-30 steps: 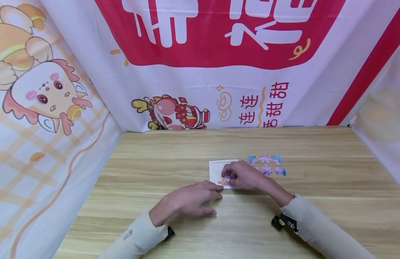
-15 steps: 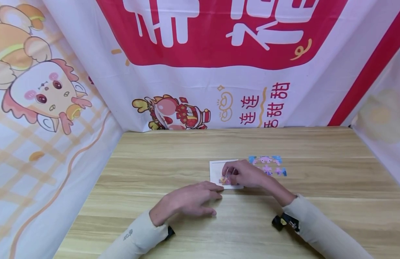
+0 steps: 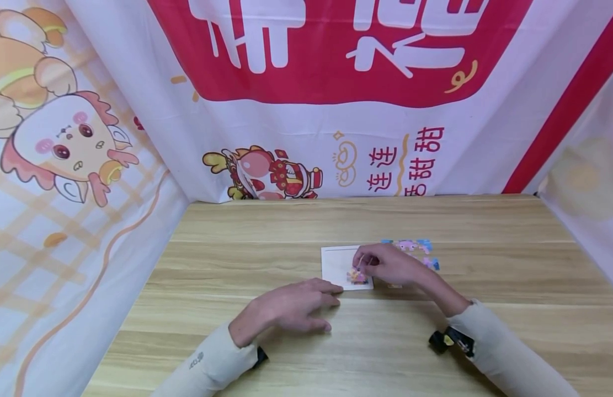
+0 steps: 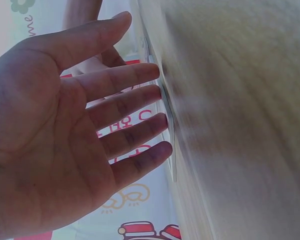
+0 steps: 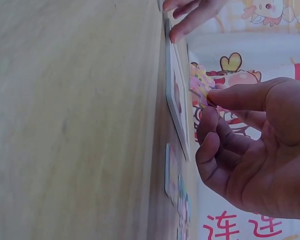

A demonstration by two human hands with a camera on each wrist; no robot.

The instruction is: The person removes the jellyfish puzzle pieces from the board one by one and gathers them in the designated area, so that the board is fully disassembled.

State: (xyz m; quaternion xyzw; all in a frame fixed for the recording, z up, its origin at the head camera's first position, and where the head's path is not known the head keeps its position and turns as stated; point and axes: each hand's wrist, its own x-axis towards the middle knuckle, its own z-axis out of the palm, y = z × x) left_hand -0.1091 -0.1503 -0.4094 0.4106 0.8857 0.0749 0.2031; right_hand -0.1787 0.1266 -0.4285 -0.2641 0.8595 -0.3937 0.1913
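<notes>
Pale wood-grain table (image 3: 266,231) under both hands, walled on three sides by a printed red-and-white cloth backdrop (image 3: 336,110).

Right hand (image 3: 390,266) over the near right corner of a white puzzle tray (image 3: 336,262), thumb and forefinger pinching one small pink-and-yellow puzzle piece (image 3: 357,275). From the right wrist view, same pinch seen side-on: puzzle piece (image 5: 202,87) held at the fingertips (image 5: 212,100), just above the tray's face (image 5: 177,95), other fingers curled in beneath. Whether the piece touches the tray: cannot tell.

Just beyond and to the outer side of that hand, loose puzzle pieces (image 3: 420,246) in blue and purple lying flat on the wood, partly hidden behind the knuckles; in the right wrist view, seen edge-on beside the tray (image 5: 172,172).

Left hand (image 3: 291,306) flat on the table, palm down, fingers straight and relaxed, holding nothing. Fingertips (image 3: 333,289) at the tray's near left corner, touching its edge. From the left wrist view, open palm (image 4: 65,135) with spread fingers reaching to the thin tray edge (image 4: 170,130).

Cream sleeves (image 3: 212,366) on both forearms, a small black strap (image 3: 442,341) at the right wrist.
</notes>
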